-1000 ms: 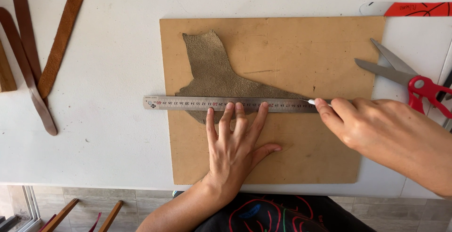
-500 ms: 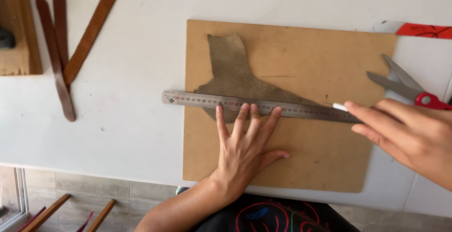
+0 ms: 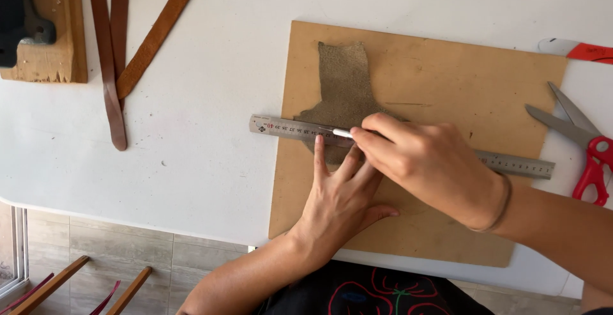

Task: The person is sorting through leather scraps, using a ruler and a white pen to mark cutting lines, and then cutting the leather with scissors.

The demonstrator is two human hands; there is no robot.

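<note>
Closest to the camera there's a dark garment with red and green line drawings (image 3: 383,296) at the bottom edge, then the two forearms coming up onto the white counter (image 3: 211,117).

The left hand (image 3: 338,206) lies flat on the brown cutting board (image 3: 447,66), fingers (image 3: 318,155) spread and reaching up so the tips press on the lower edge of the steel ruler (image 3: 281,126). The right hand (image 3: 428,161) crosses over it from the right, fingers bunched together in a pinch around a slim blade tool (image 3: 341,133) (only the pale metal tip pokes out, so I can't tell what kind of knife it is). That tip sits right on the ruler's upper edge, pointing left.

The ruler's long axis runs left to right with a slight downward tilt toward the right, and it lies across the lower part of the leather scrap (image 3: 345,91). So the leather sits just beyond both hands, mostly on the far side of the ruler, with a small bit showing below it by the left fingertips. The right hand is the one nearer the cut line. The scrap is greyish-tan, suede-looking, irregular, with a narrow neck at the top that flares out toward the ruler.

Further out: red-handled scissors (image 3: 590,155) at the right, brown leather strips (image 3: 112,66) at the upper left, and a wooden block (image 3: 57,46) in the corner.
</note>
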